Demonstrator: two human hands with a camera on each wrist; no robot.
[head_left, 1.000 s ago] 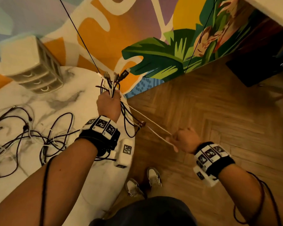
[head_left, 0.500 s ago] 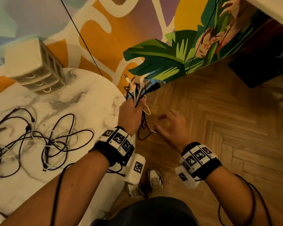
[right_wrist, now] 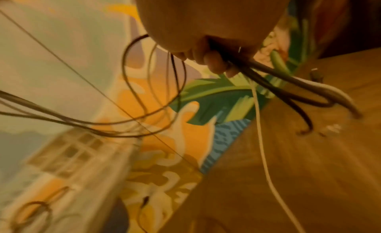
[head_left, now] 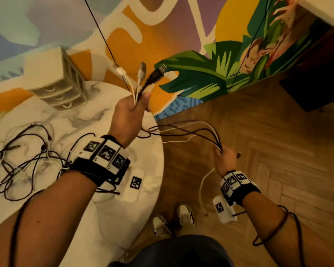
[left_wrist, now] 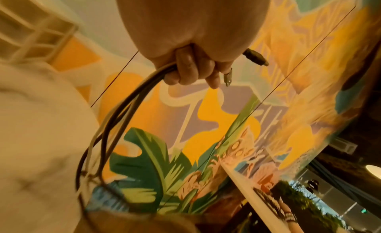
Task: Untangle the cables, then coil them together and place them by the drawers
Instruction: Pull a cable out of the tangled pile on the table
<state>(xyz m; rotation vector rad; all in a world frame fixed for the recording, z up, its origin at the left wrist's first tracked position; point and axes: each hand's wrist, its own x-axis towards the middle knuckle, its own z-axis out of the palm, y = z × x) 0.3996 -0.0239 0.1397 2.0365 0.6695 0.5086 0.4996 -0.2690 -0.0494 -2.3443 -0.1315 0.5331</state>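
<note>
My left hand [head_left: 132, 110] is raised over the table's right edge and grips a bundle of black and white cables [head_left: 183, 132]; their plug ends [head_left: 141, 74] stick up above the fist. In the left wrist view the fingers [left_wrist: 185, 70] curl round the cables [left_wrist: 115, 122]. The strands sag rightward to my right hand [head_left: 225, 159], which grips them over the floor; a white cable end [head_left: 202, 184] hangs below it. The right wrist view shows the fingers [right_wrist: 214, 62] closed on the dark strands [right_wrist: 274, 83]. A tangle of more cables [head_left: 25, 157] lies on the table's left. The small drawer unit [head_left: 56, 78] stands at the back.
The round marble table [head_left: 96, 116] fills the left half, against a painted mural wall [head_left: 162, 35]. Wooden herringbone floor [head_left: 268, 141] lies to the right, with a dark object [head_left: 314, 93] at the far right. My shoes [head_left: 172, 220] are by the table's edge.
My left hand rose with the plug ends. My right hand, open near the left hand half a second ago, now grips the strands and has drawn them out to the right.
</note>
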